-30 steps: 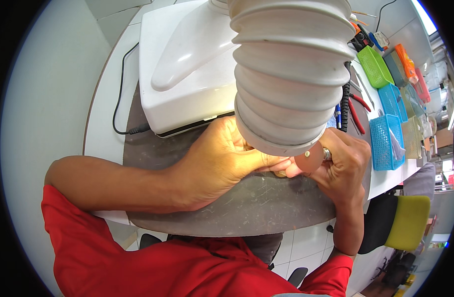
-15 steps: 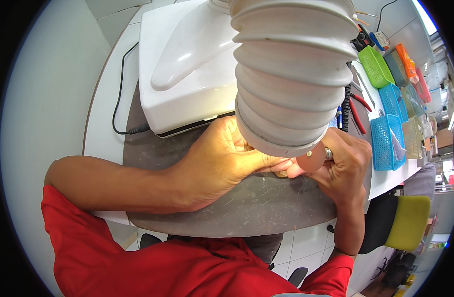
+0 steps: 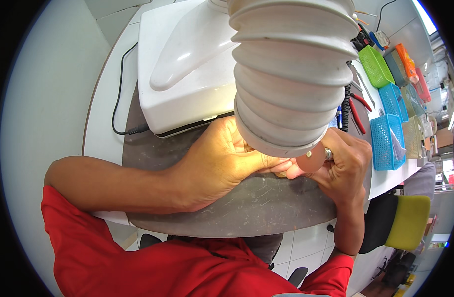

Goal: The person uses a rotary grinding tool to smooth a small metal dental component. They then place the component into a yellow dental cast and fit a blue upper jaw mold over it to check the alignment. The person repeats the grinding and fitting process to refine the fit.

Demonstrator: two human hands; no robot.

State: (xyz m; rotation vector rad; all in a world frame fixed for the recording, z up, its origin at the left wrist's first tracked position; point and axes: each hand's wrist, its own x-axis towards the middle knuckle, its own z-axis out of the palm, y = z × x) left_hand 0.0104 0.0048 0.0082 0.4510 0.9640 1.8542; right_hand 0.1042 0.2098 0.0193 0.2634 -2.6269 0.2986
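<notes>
Brown disc (image 3: 313,161) with a pale hub, between the two hands, just below the rim of a ribbed white hose (image 3: 294,89). The right hand (image 3: 349,158) is curled closed beside the disc; what it grips cannot be told. The left hand (image 3: 219,156) is closed, thumb against fingers; the hose hides part of it, and any held piece cannot be made out. At right stand four baskets: one green (image 3: 377,67), two blue and one beige; the nearer blue basket (image 3: 382,143) contains a whitish piece. Between baskets and hose lie one coiled black cord (image 3: 345,109) and one pair of red-handled pliers (image 3: 357,117). One white machine (image 3: 187,101) sits beyond the left hand on a grey mat (image 3: 247,215).
</notes>
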